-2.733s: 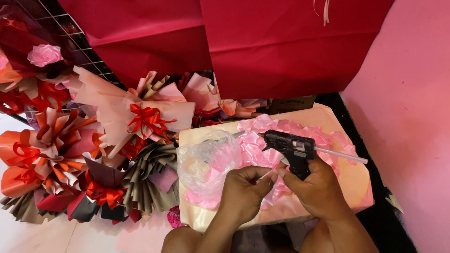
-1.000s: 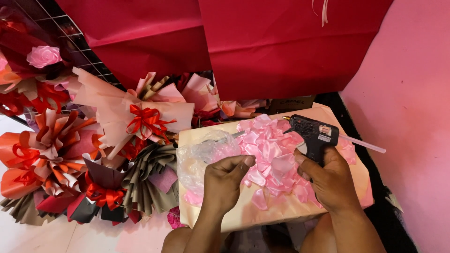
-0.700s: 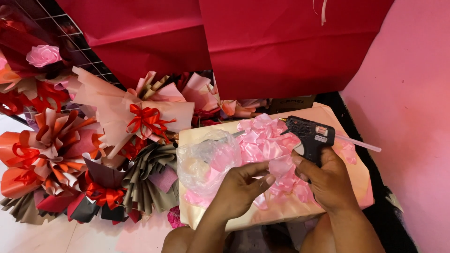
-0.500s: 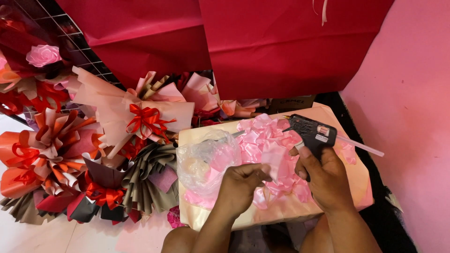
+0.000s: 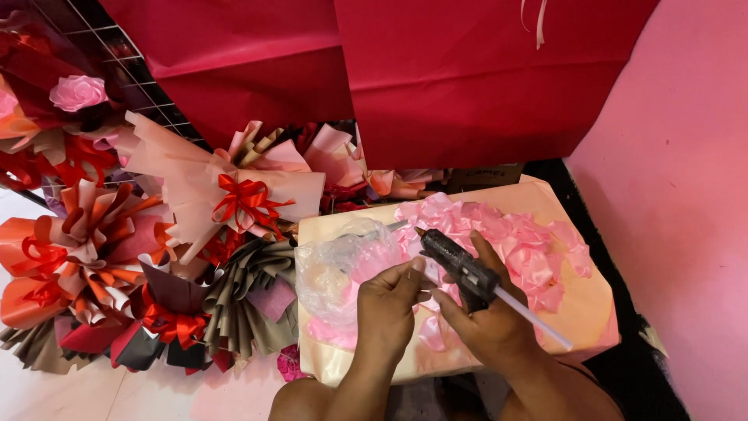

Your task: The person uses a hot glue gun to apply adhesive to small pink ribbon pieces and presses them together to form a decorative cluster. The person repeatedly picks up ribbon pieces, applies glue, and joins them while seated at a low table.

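right hand – gripping black glue gun | left hand – pinching small pink ribbon piece at nozzle | loose pink ribbon petals piled on box, many unglued

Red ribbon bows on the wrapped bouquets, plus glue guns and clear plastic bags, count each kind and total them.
Red ribbon bows: 4 that show clearly
Glue gun: 1, in the right hand
Clear plastic bag: 1, beside the left hand
Total: 6

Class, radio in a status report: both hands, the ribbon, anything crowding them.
Right hand grips black glue gun. Left hand pinches pink ribbon piece. Ribbon pile, clear plastic bag close by.
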